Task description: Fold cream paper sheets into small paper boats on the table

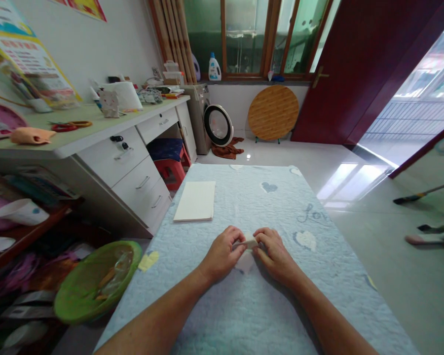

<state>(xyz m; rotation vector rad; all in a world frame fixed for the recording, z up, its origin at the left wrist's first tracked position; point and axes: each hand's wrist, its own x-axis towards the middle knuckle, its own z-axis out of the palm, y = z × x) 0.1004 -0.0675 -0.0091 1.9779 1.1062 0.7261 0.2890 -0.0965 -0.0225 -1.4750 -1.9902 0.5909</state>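
Observation:
My left hand [225, 251] and my right hand [274, 252] meet over a pale blue quilted cloth [281, 207] with heart prints. Between their fingertips they pinch a small folded piece of white paper [250, 241]; both hands are closed on it, and most of the paper is hidden by the fingers. A stack of cream paper sheets [196, 200] lies flat on the cloth, farther away and to the left of my hands.
A green basket [96, 281] sits at the cloth's left edge, low down. A white desk with drawers [133, 162] stands to the left, a red stool [170, 171] beside it. A washing machine [210, 123] and round wooden board [273, 112] stand at the back wall.

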